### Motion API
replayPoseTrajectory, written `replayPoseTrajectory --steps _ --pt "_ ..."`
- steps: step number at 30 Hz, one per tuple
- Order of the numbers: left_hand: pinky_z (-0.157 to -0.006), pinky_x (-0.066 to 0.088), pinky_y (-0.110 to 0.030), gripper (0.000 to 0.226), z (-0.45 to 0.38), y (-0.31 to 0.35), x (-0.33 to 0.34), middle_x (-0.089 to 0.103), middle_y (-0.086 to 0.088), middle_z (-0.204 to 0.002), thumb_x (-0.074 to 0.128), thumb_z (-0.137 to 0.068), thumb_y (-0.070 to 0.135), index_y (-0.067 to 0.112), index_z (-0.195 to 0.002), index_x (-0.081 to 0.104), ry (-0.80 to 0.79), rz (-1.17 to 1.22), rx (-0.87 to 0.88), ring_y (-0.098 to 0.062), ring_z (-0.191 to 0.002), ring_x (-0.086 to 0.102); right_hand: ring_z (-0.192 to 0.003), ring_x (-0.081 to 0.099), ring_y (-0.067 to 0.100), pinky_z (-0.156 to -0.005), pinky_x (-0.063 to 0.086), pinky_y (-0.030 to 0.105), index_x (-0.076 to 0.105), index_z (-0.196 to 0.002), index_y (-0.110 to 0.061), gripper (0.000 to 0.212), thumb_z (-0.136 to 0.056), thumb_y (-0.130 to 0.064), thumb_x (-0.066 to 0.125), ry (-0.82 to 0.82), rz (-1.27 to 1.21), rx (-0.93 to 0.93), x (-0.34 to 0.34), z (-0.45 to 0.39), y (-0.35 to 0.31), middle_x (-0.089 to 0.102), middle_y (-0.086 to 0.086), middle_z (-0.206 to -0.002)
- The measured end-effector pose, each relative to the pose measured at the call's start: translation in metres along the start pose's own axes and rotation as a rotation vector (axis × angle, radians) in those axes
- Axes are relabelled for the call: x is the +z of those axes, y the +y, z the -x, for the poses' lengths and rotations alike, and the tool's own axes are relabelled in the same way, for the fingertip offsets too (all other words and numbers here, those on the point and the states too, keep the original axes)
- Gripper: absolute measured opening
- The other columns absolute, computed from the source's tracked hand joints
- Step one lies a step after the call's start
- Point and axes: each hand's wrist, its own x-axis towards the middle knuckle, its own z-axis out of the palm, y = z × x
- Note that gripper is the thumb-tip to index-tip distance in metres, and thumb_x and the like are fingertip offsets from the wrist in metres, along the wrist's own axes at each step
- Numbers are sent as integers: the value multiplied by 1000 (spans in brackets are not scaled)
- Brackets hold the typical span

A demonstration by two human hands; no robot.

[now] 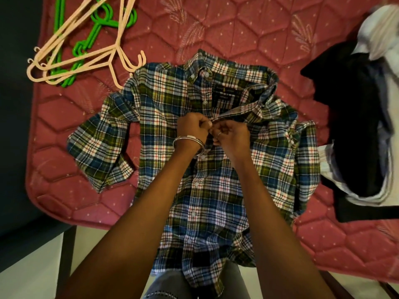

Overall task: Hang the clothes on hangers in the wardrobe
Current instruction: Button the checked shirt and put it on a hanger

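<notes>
A plaid shirt in blue, green and white lies flat on the red quilted mattress, collar away from me and hem hanging over the near edge. My left hand, with bangles on the wrist, pinches the shirt's front placket just below the collar. My right hand pinches the same placket from the other side, fingers curled at a button. Several cream hangers and green hangers lie tangled at the mattress's far left corner.
A pile of dark and white clothes sits at the right of the mattress. The mattress's left edge drops to a dark floor. A dark bed frame leg stands below the near left corner, over pale floor.
</notes>
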Motion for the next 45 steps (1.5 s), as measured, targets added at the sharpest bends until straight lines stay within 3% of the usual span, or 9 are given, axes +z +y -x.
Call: replayPoseTrajectory --steps 9,14,18,23,28,32,37,41,45 --pt "-88 51 -34 34 2 -5 19 64 -14 -109 56 -92 6 9 -125 56 7 327 -247 -25 -99 61 -55 49 8 -52 43 27 63 -74 -5 21 -92 -1 52 -71 -231 19 -5 11 -2 56 -4 -60" --pt "-66 44 -32 42 -1 -7 19 64 -19 -96 58 -91 15 13 -132 46 -119 -58 -56 -32 -86 60 -59 48 13 -54 40 29 60 -78 -10 26 -93 1 41 -40 -87 135 -4 8 1 54 3 -67" --pt "-77 54 -38 47 -4 -17 6 67 -12 -104 71 -82 38 15 -120 58 -143 -209 -68 -30 -93 64 -69 56 23 -65 44 32 62 -101 -2 20 -94 1 44 10 386 31 -8 7 -6 61 9 -81" --pt "-58 54 -35 5 -21 -38 -45 66 -8 -72 65 -89 19 17 -86 69 60 235 -60 -22 -62 62 -54 45 18 -53 29 28 63 -102 -1 20 -98 -5 43 151 274 -191 -6 6 -44 58 11 -71" --pt "-42 39 -19 24 -67 -70 -138 54 7 -45 58 -91 7 21 -72 60 360 527 -195 -1 -37 45 -56 46 18 -54 31 25 60 -90 -9 13 -95 -4 49 86 252 -330 42 -44 -101 52 0 -64" --pt "-67 52 -37 15 -99 -111 -202 67 -13 -68 59 -77 25 15 -67 63 509 287 -233 -24 -66 63 -77 64 33 -65 41 32 65 -92 3 9 -87 -4 61 3 370 -438 110 -86 -138 68 19 -81" --pt "-83 50 -41 12 -121 -144 -238 71 -16 -91 62 -77 6 6 -84 72 432 -83 -192 -34 -90 65 -102 60 37 -85 43 40 66 -98 -2 25 -87 -25 65 -233 753 -399 198 -113 -158 68 20 -101" --pt "-91 45 -43 22 -129 -158 -252 68 -18 -95 56 -73 19 11 -85 73 462 -212 -159 -38 -93 61 -120 43 34 -110 22 47 64 -115 -13 30 -96 -27 47 -128 1224 -460 241 -104 -152 61 12 -117" --pt "-90 31 -39 24 -124 -158 -264 62 -22 -101 56 -77 19 11 -93 73 577 -302 -76 -43 -98 54 -125 38 35 -111 15 52 57 -126 -12 36 -96 -19 39 -73 1197 -408 255 -98 -158 55 12 -127"
